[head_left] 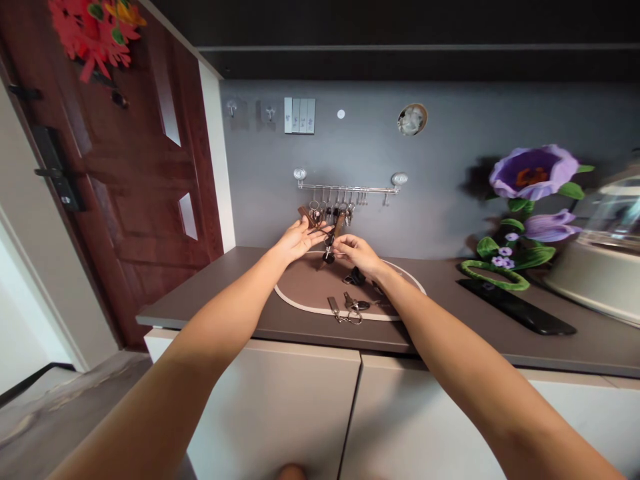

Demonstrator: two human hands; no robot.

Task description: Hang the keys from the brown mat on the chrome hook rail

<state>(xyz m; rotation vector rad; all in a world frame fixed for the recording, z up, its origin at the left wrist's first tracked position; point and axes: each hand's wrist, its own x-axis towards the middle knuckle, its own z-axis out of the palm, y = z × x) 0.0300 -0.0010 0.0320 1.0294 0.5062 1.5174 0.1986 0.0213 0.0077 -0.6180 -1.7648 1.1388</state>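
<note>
My left hand [299,239] is palm up, fingers mostly extended, with a brown strap [306,215] of a bunch of keys held at its thumb and fingers. Close beside it, my right hand [357,252] pinches another brown strip [339,225] of what looks like the same bunch. Keys with a black head [328,255] dangle between the two hands. Below them, a second set of keys [356,304] with a metal tag and ring lies on the brown oval mat [287,297]. Black items [354,276] on the mat are partly covered by my right hand.
A metal hook rail [350,189] on the grey wall carries several key rings [316,212]. To the right are a purple knitted flower [534,175], a black phone-like slab [517,308] and a pale domed object [600,267]. A red-brown door [145,200] stands at left.
</note>
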